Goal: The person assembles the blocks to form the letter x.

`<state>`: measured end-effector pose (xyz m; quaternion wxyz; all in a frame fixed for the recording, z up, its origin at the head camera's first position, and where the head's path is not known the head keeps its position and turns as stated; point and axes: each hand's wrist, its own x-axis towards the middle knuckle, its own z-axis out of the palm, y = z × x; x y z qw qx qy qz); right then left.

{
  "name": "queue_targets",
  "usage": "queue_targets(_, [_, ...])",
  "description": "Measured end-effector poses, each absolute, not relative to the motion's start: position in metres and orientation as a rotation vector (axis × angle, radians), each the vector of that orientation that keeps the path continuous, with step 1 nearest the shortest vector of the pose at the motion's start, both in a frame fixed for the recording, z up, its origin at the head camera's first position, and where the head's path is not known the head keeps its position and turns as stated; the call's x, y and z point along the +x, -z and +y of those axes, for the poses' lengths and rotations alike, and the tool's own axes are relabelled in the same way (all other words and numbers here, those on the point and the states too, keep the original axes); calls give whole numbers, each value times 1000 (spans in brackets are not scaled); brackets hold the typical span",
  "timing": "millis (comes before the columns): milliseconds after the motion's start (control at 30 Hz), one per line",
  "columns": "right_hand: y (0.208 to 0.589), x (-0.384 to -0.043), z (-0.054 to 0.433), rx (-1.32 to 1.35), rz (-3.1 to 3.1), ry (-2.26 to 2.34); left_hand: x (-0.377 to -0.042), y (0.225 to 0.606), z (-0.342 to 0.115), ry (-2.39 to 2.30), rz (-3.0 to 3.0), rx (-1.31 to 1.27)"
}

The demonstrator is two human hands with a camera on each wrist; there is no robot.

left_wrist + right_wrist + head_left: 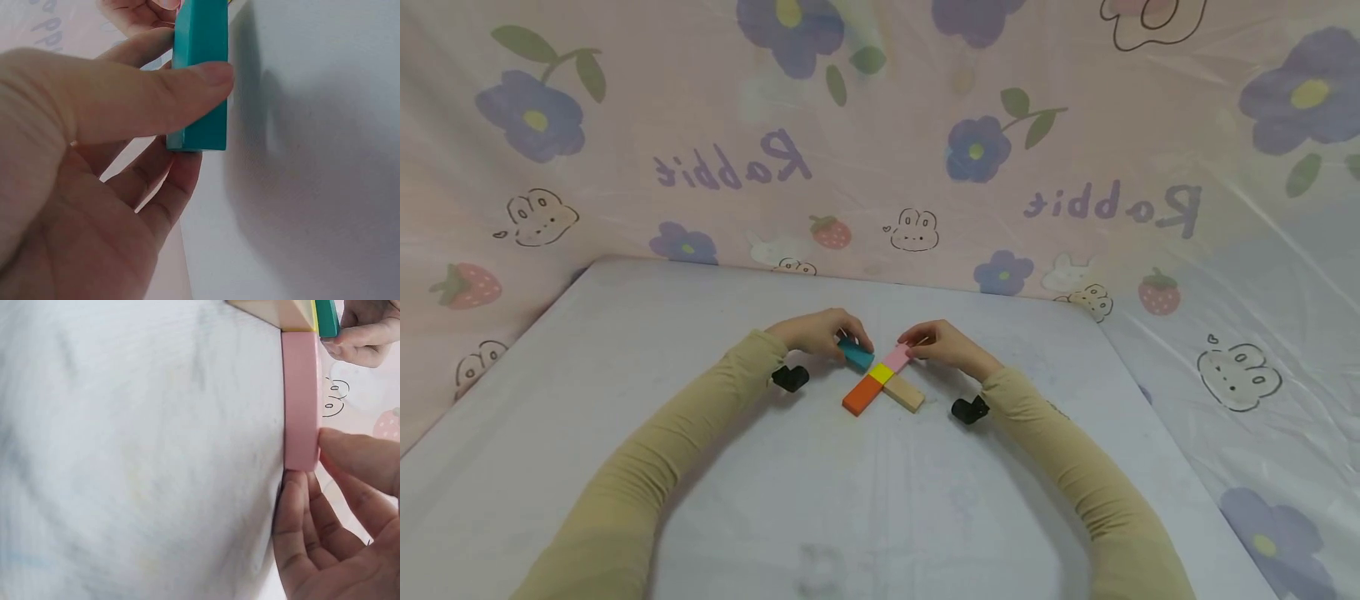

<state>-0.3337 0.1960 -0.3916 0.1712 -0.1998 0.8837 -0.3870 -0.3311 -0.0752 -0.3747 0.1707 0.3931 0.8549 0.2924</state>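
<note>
My left hand [820, 332] pinches a teal block [856, 353] between thumb and fingers. In the left wrist view the thumb lies across the teal block [209, 44], which is slightly off the table. A yellow square block [881, 374] forms a centre, with an orange block [862, 396], a plain wooden block [905, 393] and a pink block [896, 358] against its sides. The teal block is close to its remaining side. My right hand [951, 347] holds the outer end of the pink block; the right wrist view shows fingertips on the pink block's [300, 400] end.
A white cloth [865, 500] covers the table. Behind it and at both sides hangs a curtain [880, 125] printed with flowers, rabbits and strawberries. Black wrist cameras [791, 378] sit below both sleeves.
</note>
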Motion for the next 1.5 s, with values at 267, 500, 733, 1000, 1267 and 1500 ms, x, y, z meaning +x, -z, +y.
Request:
queue_targets(267, [392,-333,196,-556,2505,1105,-331,378,-72,-820,2407,1076])
queue_targets(500, [391,-333,196,-577,2510,1095,-330,380,-70,-828,2407,1035])
queue_targets(733, [391,-334,197,-596,2513,1091,-330,381,-68,-837,2405,999])
queue_targets(1000, [391,-336,198,-617,2514,1094,-332,382,-66,-850,2401,993])
queue_targets(1267, [391,-337,197,-638,2503,1092,-332,383,-66,-852,2396,1001])
queue_targets(1500, [391,-335,197,-617,2499,1098,-333,385,-65,-860,2402,986])
